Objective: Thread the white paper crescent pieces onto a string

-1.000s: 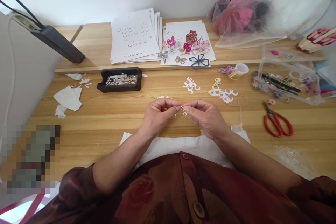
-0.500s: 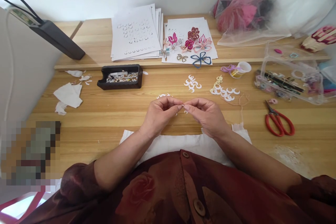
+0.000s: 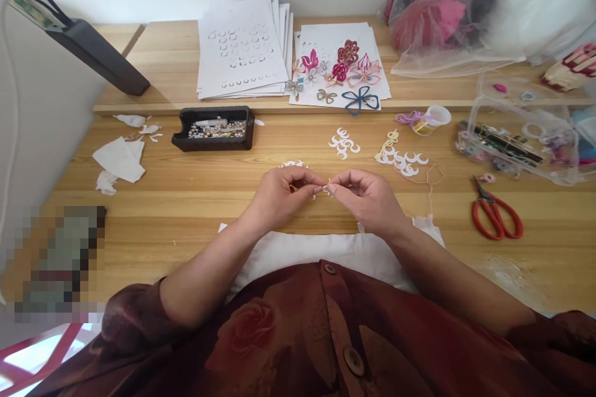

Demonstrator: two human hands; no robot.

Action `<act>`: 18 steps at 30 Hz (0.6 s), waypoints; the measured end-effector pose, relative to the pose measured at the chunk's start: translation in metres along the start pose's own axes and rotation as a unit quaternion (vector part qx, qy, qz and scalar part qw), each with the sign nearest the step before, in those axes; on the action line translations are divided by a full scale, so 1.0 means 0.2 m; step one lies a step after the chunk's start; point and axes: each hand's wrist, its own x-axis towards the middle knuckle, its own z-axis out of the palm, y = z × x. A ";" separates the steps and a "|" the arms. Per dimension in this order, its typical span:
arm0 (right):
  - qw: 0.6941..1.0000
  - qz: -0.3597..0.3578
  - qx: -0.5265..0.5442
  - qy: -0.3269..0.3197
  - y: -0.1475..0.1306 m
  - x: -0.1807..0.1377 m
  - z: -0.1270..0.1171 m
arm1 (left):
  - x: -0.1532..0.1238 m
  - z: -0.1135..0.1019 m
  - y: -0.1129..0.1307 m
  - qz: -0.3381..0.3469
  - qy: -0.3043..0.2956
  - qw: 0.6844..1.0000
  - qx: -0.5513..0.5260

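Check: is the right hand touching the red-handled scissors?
Apart. The head view shows a stretch of wooden tabletop between the right hand and the red-handled scissors.

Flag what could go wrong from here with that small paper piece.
The paper piece pinched between the left hand and right hand looks thin, so it might crease or tear. If dropped, it could be hard to find among the similar white cutouts just beyond. The loose crescents look unsecured, so a stray hand movement might scatter them.
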 end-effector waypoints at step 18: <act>0.998 0.000 -0.062 -0.024 -0.02 -0.01 -0.01 | -0.01 -0.01 -0.02 0.086 -0.015 0.992 0.088</act>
